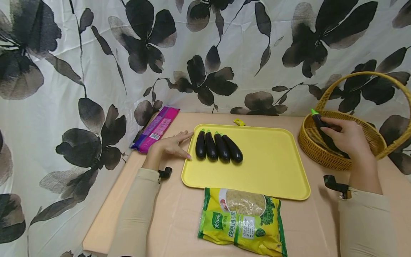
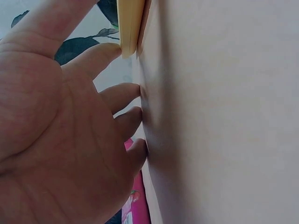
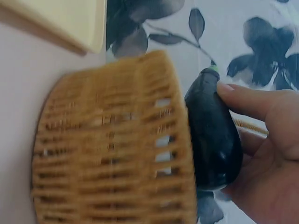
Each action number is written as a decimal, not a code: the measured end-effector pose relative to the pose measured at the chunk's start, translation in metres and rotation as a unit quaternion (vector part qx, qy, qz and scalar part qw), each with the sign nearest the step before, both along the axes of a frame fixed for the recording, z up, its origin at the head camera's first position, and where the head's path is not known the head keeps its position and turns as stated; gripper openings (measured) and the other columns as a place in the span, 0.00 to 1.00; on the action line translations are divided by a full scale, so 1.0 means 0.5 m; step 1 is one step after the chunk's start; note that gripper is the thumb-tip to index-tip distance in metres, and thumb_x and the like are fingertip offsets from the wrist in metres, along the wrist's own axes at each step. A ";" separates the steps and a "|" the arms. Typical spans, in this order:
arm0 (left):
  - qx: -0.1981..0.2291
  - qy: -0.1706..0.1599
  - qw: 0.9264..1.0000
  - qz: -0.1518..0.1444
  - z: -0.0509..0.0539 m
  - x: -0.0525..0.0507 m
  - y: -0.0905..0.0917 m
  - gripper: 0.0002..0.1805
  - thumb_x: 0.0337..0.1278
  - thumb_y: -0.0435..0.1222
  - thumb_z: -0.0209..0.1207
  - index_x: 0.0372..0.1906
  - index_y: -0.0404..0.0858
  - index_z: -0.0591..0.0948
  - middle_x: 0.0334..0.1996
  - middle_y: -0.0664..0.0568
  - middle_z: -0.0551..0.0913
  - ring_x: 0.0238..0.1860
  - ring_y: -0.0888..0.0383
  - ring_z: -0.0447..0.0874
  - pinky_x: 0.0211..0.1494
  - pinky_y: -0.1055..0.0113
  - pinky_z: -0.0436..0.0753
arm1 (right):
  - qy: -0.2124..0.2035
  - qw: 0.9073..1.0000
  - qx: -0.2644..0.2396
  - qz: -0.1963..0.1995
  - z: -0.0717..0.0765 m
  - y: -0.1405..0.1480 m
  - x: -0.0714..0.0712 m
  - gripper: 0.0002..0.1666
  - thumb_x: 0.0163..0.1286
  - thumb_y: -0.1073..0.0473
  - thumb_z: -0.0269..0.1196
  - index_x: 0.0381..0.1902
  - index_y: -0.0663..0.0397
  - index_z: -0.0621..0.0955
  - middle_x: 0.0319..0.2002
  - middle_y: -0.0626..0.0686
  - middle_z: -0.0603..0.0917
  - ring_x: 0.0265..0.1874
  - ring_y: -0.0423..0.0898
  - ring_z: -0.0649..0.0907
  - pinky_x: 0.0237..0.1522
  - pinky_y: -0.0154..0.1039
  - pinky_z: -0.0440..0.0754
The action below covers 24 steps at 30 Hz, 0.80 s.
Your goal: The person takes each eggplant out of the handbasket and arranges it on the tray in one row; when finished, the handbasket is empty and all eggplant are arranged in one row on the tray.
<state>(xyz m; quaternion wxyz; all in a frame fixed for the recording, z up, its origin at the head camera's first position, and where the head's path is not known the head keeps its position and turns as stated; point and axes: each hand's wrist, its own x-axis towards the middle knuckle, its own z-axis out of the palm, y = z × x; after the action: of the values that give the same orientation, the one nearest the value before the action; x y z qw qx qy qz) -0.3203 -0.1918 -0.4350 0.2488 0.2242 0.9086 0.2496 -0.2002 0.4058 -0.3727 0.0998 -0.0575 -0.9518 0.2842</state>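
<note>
- At right, over the mouth of the golden-brown wicker basket with a hooped handle (image 1: pixel 321 155): glossy dark-purple eggplant with green tip (image 3: pixel 212 133), held in the grip of the right hand (image 1: pixel 350 137).
- Left hand (image 1: pixel 170 146): grip wide, fingers spread, touching the left edge of the flat yellow rectangular tray (image 1: pixel 266 167).
- On that tray, toward its left: four similar dark eggplants (image 1: pixel 221 148), side by side.
- Pink-and-purple plastic packet (image 1: pixel 157 128) just beyond left hand, on the peach-coloured tabletop (image 1: pixel 311 228).
- Yellow-and-green plastic bag (image 1: pixel 242 228) at tray's near edge.
</note>
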 end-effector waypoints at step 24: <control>-0.003 0.005 1.000 0.002 -0.005 -0.002 -0.002 0.70 0.39 0.61 0.80 0.85 0.59 0.49 0.87 0.49 0.35 0.86 0.47 0.26 0.85 0.41 0.33 | 0.066 0.985 -0.041 0.155 0.006 -0.148 -0.032 0.25 0.79 0.54 0.62 0.71 0.50 0.79 0.63 0.64 0.82 0.53 0.57 0.81 0.35 0.17 0.75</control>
<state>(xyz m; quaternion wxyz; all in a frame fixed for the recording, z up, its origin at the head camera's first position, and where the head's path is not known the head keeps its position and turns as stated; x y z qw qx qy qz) -0.3211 -0.1929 -0.4374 0.2446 0.2225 0.9111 0.2462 -0.2162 0.3318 -0.3698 0.1143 0.1056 -0.9281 0.3382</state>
